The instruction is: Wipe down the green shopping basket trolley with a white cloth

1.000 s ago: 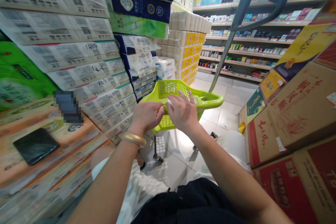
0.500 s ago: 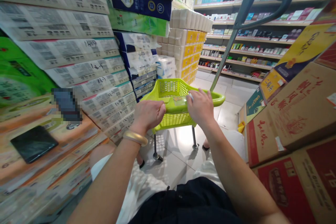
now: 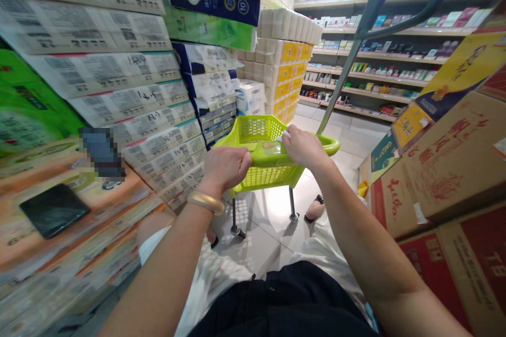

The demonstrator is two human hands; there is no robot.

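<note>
A lime-green shopping basket (image 3: 259,131) on small wheeled legs stands on the tiled floor just ahead of me. My left hand (image 3: 226,167) is closed around its near rim at the left. My right hand (image 3: 302,146) is closed on the rim further right, pinching a small white thing I cannot make out against the plastic. A gold bangle (image 3: 203,201) sits on my left wrist. The basket's long grey pull handle (image 3: 367,16) rises to the upper right.
Stacked tissue and toilet-paper packs (image 3: 130,95) wall the left side, with a black phone (image 3: 53,209) lying on a lower stack. Brown and red cartons (image 3: 443,168) stand close on the right. Stocked shelves (image 3: 375,63) line the back across the tiled aisle.
My right hand slid from beside my left hand along the rim to the right. My left hand kept its grip on the rim. The basket shifted slightly.
</note>
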